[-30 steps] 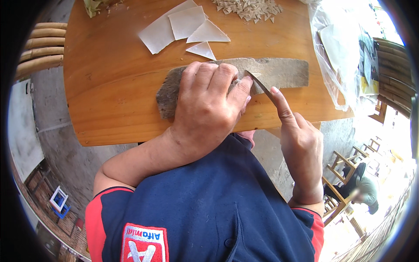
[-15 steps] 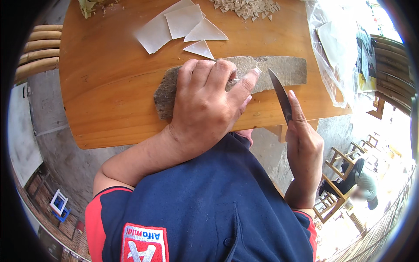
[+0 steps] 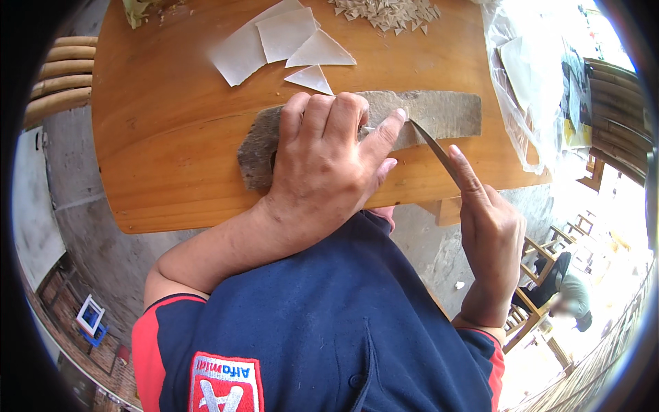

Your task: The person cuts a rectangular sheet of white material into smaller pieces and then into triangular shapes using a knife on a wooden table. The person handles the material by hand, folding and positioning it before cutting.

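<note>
My left hand (image 3: 333, 161) rests on a worn grey-brown wooden board (image 3: 449, 111), fingers curled, with the index fingertip pinning a small pale piece (image 3: 406, 114) to it. My right hand (image 3: 487, 226) grips a knife (image 3: 434, 147), index finger along its back, the blade's point at that piece beside my left fingertip. Behind the board lie several thin white sheets (image 3: 285, 36), some cut into triangles, and a heap of small pale triangular chips (image 3: 381, 15).
A wooden table (image 3: 151, 151) carries plastic bags (image 3: 515, 82) at the right and yellowish scraps (image 3: 137, 10) at back left. Bamboo chairs (image 3: 65, 69) flank it. At lower right another person (image 3: 573, 292) bends among wooden chairs on a concrete floor.
The knife point lifted off to the right half a second ago and is now back beside my left index finger. My right hand has shifted rightward; my left hand stays in place.
</note>
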`<state>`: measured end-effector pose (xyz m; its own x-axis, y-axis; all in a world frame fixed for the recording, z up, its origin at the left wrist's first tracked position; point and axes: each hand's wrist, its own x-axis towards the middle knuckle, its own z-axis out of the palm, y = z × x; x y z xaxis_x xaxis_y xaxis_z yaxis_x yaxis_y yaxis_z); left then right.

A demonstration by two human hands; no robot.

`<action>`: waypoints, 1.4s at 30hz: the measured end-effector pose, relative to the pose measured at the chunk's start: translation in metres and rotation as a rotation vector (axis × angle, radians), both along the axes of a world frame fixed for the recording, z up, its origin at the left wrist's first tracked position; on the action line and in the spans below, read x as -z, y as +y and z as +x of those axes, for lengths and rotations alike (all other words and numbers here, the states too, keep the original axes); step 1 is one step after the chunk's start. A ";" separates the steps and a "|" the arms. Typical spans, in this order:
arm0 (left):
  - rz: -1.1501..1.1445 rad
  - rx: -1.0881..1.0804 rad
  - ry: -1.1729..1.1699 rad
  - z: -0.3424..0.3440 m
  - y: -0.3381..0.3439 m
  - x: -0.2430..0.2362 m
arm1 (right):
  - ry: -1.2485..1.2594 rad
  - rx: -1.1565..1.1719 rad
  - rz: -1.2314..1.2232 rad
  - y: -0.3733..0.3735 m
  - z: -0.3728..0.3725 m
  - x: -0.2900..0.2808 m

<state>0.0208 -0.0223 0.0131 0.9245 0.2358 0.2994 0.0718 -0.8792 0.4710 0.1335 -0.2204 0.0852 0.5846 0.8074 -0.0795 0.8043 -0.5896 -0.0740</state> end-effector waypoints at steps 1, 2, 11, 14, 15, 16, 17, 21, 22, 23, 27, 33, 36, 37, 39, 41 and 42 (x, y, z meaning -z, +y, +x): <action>-0.001 -0.002 -0.003 0.000 0.000 0.001 | 0.030 0.023 -0.013 0.000 -0.001 -0.002; -0.001 -0.004 -0.007 0.000 0.000 0.002 | 0.060 0.045 -0.026 0.001 -0.002 -0.006; 0.018 0.023 0.004 -0.002 0.001 0.001 | 0.094 0.015 0.019 0.007 0.004 -0.002; 0.030 0.016 0.000 -0.002 0.000 0.001 | 0.066 -0.023 0.061 0.008 0.005 0.006; 0.034 0.015 -0.003 -0.002 0.000 0.001 | 0.048 -0.038 0.077 0.008 0.005 0.008; 0.039 0.013 -0.005 -0.002 0.000 0.002 | 0.044 -0.041 0.071 0.009 0.005 0.008; 0.044 0.011 -0.007 -0.002 0.000 0.002 | 0.040 -0.042 0.065 0.009 0.004 0.008; 0.043 0.008 -0.003 -0.003 -0.001 0.002 | 0.060 -0.049 0.070 0.012 0.002 0.008; 0.040 0.009 -0.005 -0.003 -0.001 0.002 | 0.086 -0.026 0.064 0.012 0.001 0.007; 0.038 0.010 -0.008 -0.003 -0.001 0.003 | 0.113 -0.004 0.057 0.013 -0.001 0.006; 0.040 0.004 -0.027 -0.003 -0.002 0.004 | 0.072 -0.031 0.010 0.012 -0.007 0.008; 0.038 0.002 -0.020 -0.002 -0.002 0.001 | 0.072 -0.049 -0.007 0.011 -0.013 0.014; 0.026 0.011 -0.010 -0.003 -0.001 -0.002 | 0.089 -0.014 0.036 0.006 -0.015 0.012; 0.020 0.015 -0.007 -0.003 0.000 -0.002 | 0.101 -0.007 0.052 0.004 -0.014 0.012; 0.006 0.017 -0.015 -0.005 0.001 -0.003 | 0.126 0.006 0.083 -0.003 -0.011 0.011; -0.019 0.023 -0.042 -0.006 0.003 -0.003 | 0.138 0.032 0.144 -0.006 -0.009 0.016; -0.031 0.018 -0.053 -0.006 0.004 -0.004 | 0.144 0.045 0.174 -0.006 -0.008 0.017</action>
<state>0.0144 -0.0181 0.0167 0.9117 0.2292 0.3409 0.0300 -0.8648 0.5012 0.1252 -0.2266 0.0680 0.6129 0.7897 -0.0264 0.7514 -0.5928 -0.2898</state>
